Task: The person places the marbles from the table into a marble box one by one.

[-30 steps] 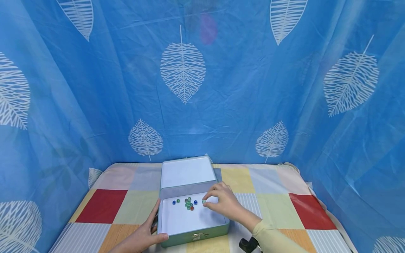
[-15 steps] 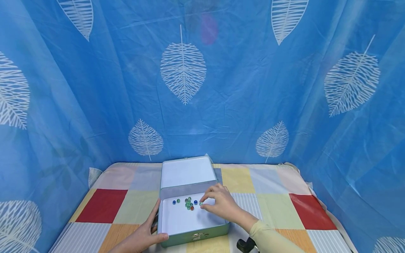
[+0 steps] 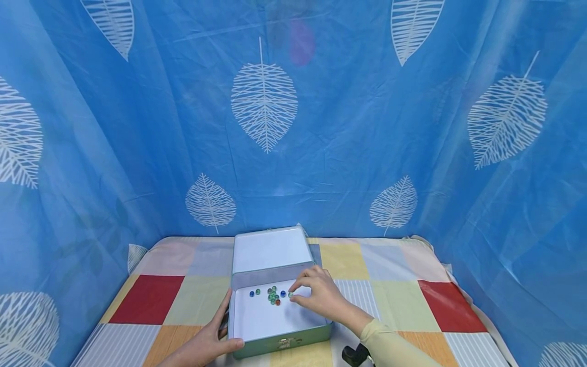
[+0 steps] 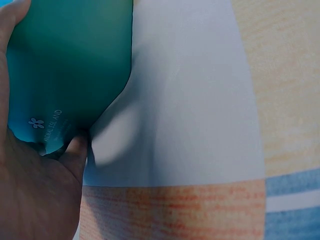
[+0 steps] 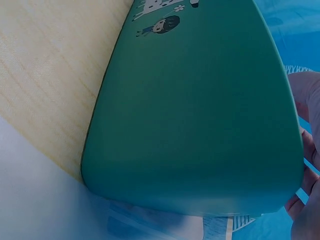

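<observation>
In the head view, a green box (image 3: pixel 284 342) with a white inside stands with its lid (image 3: pixel 271 250) tipped back. Several small glass marbles lie on its white floor. My right hand (image 3: pixel 318 294) reaches in over the right side and pinches a pale green marble (image 3: pixel 291 294) between thumb and index finger. Just left of it sits a blue marble (image 3: pixel 283 294). A red marble (image 3: pixel 277 302) lies at the near end of a cluster of green marbles (image 3: pixel 272 295). My left hand (image 3: pixel 211 336) grips the box's front left corner, thumb on the front.
A patchwork cloth (image 3: pixel 403 300) covers the table. Farther left in the box are another blue marble (image 3: pixel 251 294) and a green marble (image 3: pixel 258 291). A black device (image 3: pixel 354 355) sits by the right wrist. A blue leaf-print curtain (image 3: pixel 330 127) surrounds the table.
My right hand has shifted slightly left with the pale green marble, up close to the blue marble. The left hand and box have stayed put.
</observation>
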### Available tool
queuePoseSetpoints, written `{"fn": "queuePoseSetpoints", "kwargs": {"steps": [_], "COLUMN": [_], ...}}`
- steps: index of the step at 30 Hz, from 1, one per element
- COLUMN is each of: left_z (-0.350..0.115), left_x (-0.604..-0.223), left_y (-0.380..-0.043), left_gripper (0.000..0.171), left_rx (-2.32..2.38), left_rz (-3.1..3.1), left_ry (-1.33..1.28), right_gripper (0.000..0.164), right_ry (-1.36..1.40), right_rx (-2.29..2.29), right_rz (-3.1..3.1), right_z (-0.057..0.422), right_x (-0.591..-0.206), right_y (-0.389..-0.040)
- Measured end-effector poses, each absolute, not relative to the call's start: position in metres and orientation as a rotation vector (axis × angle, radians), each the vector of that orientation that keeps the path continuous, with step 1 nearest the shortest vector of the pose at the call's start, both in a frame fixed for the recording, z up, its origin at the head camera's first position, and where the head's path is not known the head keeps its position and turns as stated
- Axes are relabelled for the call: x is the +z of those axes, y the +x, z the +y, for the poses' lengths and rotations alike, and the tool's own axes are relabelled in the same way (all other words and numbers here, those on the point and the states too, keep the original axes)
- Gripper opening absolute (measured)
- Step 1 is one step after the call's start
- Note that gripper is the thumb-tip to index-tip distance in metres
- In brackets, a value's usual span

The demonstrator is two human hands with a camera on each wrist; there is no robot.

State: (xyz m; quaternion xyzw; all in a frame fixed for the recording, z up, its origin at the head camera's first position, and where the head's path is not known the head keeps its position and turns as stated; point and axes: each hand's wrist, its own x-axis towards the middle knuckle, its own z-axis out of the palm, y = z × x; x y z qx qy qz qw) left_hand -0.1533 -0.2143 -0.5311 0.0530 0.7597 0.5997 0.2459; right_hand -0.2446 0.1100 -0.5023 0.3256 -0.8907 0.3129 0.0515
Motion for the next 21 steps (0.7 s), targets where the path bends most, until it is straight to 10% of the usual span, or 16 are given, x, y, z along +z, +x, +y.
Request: {"fn": "queuePoseSetpoints", "kwargs": {"steps": [21], "left_z": [-0.219], "left_x": [-0.524], "left_y": [-0.156], "left_gripper": [0.101], "left_rx": [1.608], "left_rz": [2.080], "left_ry": [0.138], "right_gripper": [0.010], "right_ry": [0.602], "right_rx": [1.084], "right_rz": [-2.685], "right_z": [0.188], "right_x": [-0.490], "right_y": [-0.239]}}
